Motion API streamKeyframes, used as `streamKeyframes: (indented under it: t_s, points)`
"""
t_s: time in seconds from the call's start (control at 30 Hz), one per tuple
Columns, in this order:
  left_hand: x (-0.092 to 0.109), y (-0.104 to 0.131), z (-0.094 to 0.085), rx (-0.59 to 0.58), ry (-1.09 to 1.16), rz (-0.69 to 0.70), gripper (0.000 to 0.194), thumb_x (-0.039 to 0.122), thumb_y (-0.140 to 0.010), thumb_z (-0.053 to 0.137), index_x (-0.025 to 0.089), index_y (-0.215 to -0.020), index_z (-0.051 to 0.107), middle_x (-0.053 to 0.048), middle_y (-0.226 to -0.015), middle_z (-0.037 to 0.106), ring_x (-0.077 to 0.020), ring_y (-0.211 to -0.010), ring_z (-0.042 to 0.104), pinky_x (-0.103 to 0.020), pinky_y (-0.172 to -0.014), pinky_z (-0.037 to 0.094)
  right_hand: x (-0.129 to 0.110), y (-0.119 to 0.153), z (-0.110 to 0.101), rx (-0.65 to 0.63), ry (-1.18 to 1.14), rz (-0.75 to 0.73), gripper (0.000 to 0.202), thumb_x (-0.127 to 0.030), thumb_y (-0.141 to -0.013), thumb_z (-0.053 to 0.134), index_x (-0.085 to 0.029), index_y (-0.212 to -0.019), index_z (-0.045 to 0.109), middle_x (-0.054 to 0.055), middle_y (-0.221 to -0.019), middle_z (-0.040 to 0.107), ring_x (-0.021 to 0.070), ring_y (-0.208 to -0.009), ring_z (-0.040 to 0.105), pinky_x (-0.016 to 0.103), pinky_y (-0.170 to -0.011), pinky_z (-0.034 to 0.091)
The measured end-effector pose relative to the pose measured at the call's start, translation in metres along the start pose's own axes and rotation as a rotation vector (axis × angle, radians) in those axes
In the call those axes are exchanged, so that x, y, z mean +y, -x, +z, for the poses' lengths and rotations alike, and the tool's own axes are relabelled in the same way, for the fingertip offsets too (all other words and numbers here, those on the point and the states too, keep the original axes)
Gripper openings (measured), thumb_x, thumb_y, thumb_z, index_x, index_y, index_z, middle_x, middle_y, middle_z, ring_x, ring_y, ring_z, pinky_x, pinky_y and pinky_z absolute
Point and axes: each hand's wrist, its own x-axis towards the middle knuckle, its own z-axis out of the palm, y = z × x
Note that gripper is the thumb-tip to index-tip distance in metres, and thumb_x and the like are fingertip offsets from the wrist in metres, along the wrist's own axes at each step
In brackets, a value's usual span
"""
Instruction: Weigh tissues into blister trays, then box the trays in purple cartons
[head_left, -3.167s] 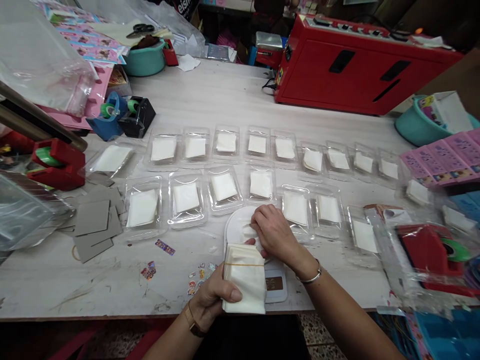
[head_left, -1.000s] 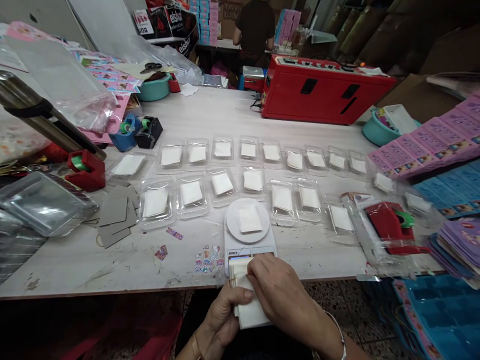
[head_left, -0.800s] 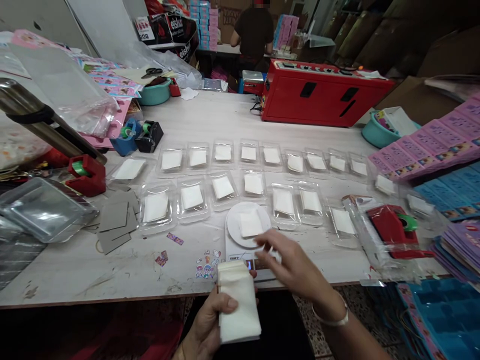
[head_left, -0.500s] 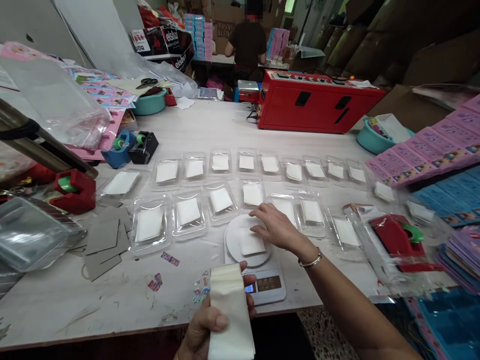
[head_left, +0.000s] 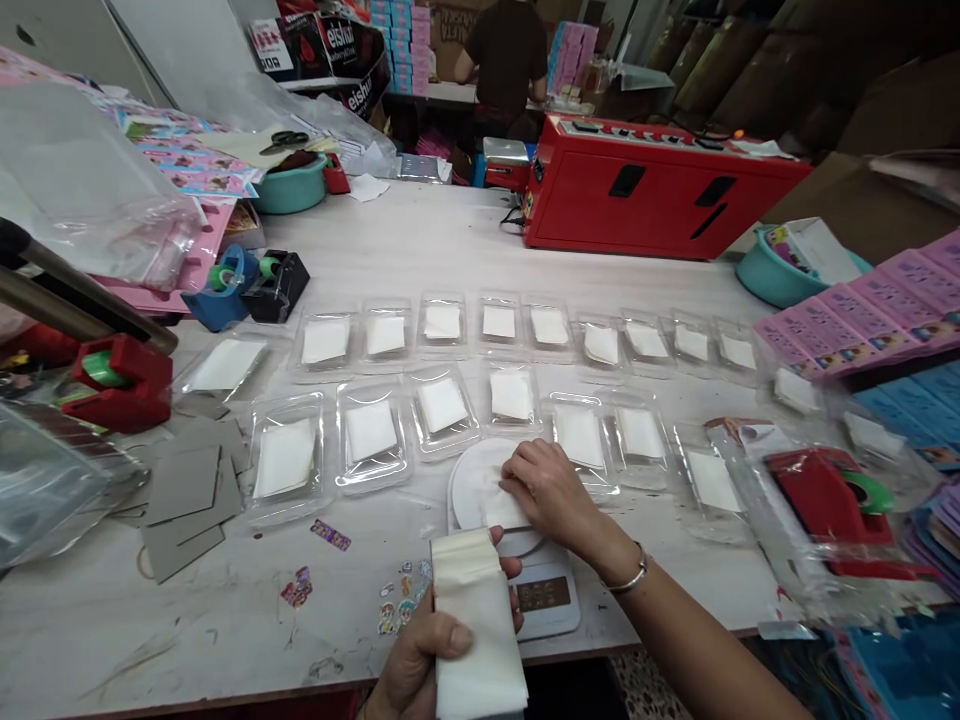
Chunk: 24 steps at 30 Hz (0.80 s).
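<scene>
By the left hand [head_left: 420, 645], a paper stack [head_left: 480, 625] is gripped in front of the scale [head_left: 464, 490]; weakly pressed, it could be spread. On the scale, sheets [head_left: 498, 508], pinched by the right hand [head_left: 555, 495], could be creased if pulled.

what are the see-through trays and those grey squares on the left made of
The trays look like thin, glossy plastic: they catch highlights and the tabletop shows through. The grey squares look like matte card, perhaps chipboard: flat, straight-edged, without shine.
</scene>
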Motion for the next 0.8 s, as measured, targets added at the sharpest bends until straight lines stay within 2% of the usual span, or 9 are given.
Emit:
streamKeyframes:
  t_s: [0.17, 0.23, 0.33, 0.43, 0.53, 0.63, 0.73, 0.8]
  points:
    - [0.002, 0.003, 0.006, 0.046, 0.011, 0.04, 0.078, 0.009, -0.058, 0.072, 0.024, -0.133, 0.061, -0.006, -0.121, 0.073, -0.0188, -0.099, 0.069, -0.03, -0.095, 0.052, -0.001, 0.001, 0.004, 0.055, 0.014, -0.02, 0.014, -0.014, -0.093, 0.059, -0.019, -0.08, 0.06, 0.003, -0.082, 0.063, 0.0199, -0.081, 0.052, 0.034, -0.075, 0.034]
    - [0.003, 0.004, 0.008, 0.064, 0.008, 0.059, 0.074, 0.009, -0.058, 0.072, 0.023, -0.13, 0.063, -0.007, -0.12, 0.073, -0.0197, -0.096, 0.069, -0.031, -0.088, 0.055, -0.002, 0.002, 0.006, 0.063, 0.04, -0.019, 0.014, -0.013, -0.093, 0.057, -0.019, -0.081, 0.06, 0.004, -0.082, 0.063, 0.0206, -0.081, 0.052, 0.034, -0.075, 0.033]
    - [0.004, 0.005, 0.009, 0.098, 0.014, 0.058, 0.074, 0.01, -0.059, 0.074, 0.026, -0.13, 0.063, -0.005, -0.118, 0.075, -0.0189, -0.088, 0.071, -0.028, -0.075, 0.057, -0.002, 0.002, 0.006, 0.063, 0.033, -0.008, 0.014, -0.011, -0.093, 0.055, -0.019, -0.081, 0.059, 0.005, -0.082, 0.062, 0.0211, -0.081, 0.052, 0.034, -0.075, 0.034]
    - [0.004, 0.006, 0.009, 0.156, 0.007, 0.068, 0.077, 0.01, -0.057, 0.076, 0.025, -0.13, 0.062, -0.005, -0.117, 0.075, -0.0199, -0.09, 0.071, -0.027, -0.076, 0.057, -0.001, 0.002, -0.001, 0.047, -0.069, 0.031, 0.015, -0.012, -0.094, 0.053, -0.019, -0.081, 0.057, 0.004, -0.082, 0.061, 0.0199, -0.08, 0.053, 0.034, -0.075, 0.036]
    - [0.006, 0.005, 0.013, 0.196, -0.026, 0.092, 0.085, 0.012, -0.057, 0.075, 0.027, -0.138, 0.055, -0.006, -0.118, 0.075, -0.0213, -0.087, 0.072, -0.028, -0.073, 0.057, 0.0, 0.003, -0.018, 0.033, -0.213, 0.067, 0.017, -0.013, -0.094, 0.051, -0.02, -0.079, 0.053, 0.002, -0.081, 0.06, 0.0191, -0.08, 0.053, 0.034, -0.076, 0.039]
    - [0.009, 0.002, 0.022, 0.222, -0.078, 0.135, 0.09, 0.013, -0.059, 0.076, 0.027, -0.144, 0.049, -0.006, -0.118, 0.074, -0.0217, -0.083, 0.072, -0.03, -0.073, 0.057, -0.004, 0.009, -0.044, 0.045, -0.371, 0.086, 0.018, -0.017, -0.096, 0.05, -0.022, -0.079, 0.05, 0.001, -0.079, 0.057, 0.0186, -0.078, 0.053, 0.035, -0.075, 0.041]
    - [0.009, -0.004, 0.031, 0.228, -0.107, 0.157, 0.09, 0.015, -0.059, 0.077, 0.023, -0.144, 0.049, -0.007, -0.112, 0.076, -0.0252, -0.089, 0.072, -0.036, -0.083, 0.056, -0.02, 0.02, -0.07, 0.059, -0.488, 0.065, 0.02, -0.023, -0.1, 0.048, -0.023, -0.08, 0.049, 0.001, -0.079, 0.055, 0.0184, -0.077, 0.053, 0.034, -0.072, 0.042]
    - [0.006, -0.008, 0.034, 0.21, -0.108, 0.157, 0.089, 0.015, -0.058, 0.079, 0.021, -0.142, 0.051, -0.007, -0.104, 0.077, -0.0273, -0.092, 0.071, -0.039, -0.089, 0.054, -0.037, 0.028, -0.08, 0.059, -0.472, -0.011, 0.017, -0.022, -0.1, 0.048, -0.023, -0.083, 0.051, 0.002, -0.081, 0.056, 0.0188, -0.08, 0.052, 0.033, -0.073, 0.042]
